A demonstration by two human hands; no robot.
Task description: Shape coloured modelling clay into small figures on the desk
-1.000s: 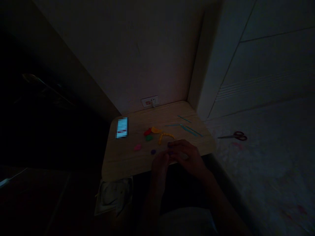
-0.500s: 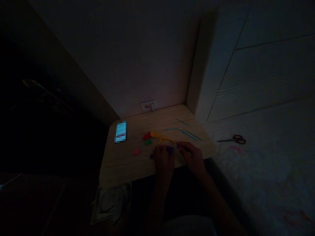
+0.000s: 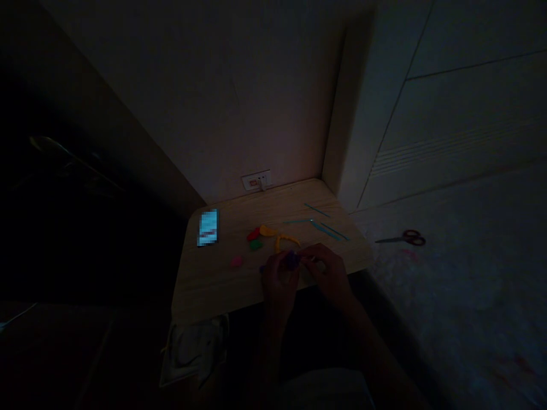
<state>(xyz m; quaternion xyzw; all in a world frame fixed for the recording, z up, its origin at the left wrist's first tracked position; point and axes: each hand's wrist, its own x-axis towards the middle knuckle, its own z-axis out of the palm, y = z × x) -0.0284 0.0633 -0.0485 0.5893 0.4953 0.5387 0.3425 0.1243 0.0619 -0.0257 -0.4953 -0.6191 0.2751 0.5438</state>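
The scene is very dark. My left hand (image 3: 278, 279) and my right hand (image 3: 328, 272) meet over the near edge of a small wooden table (image 3: 213, 285). Both are closed, pinching a small purple piece (image 3: 292, 259) between them. Just beyond my fingers lies a curved yellow piece (image 3: 284, 240). Farther left sit a red piece (image 3: 253, 234), a green piece (image 3: 256, 245) and a pink piece (image 3: 236, 261). Thin teal strips (image 3: 327, 228) lie at the table's right.
A lit phone (image 3: 208, 226) lies at the table's left. A wall socket (image 3: 255, 181) sits behind the table. Scissors with red handles (image 3: 404, 237) lie on the pale surface to the right. A pale bag (image 3: 192, 350) hangs below the table's front.
My hands have moved forward from the table's edge and come together. The purple piece has been lifted off the table and now sits between my fingers.
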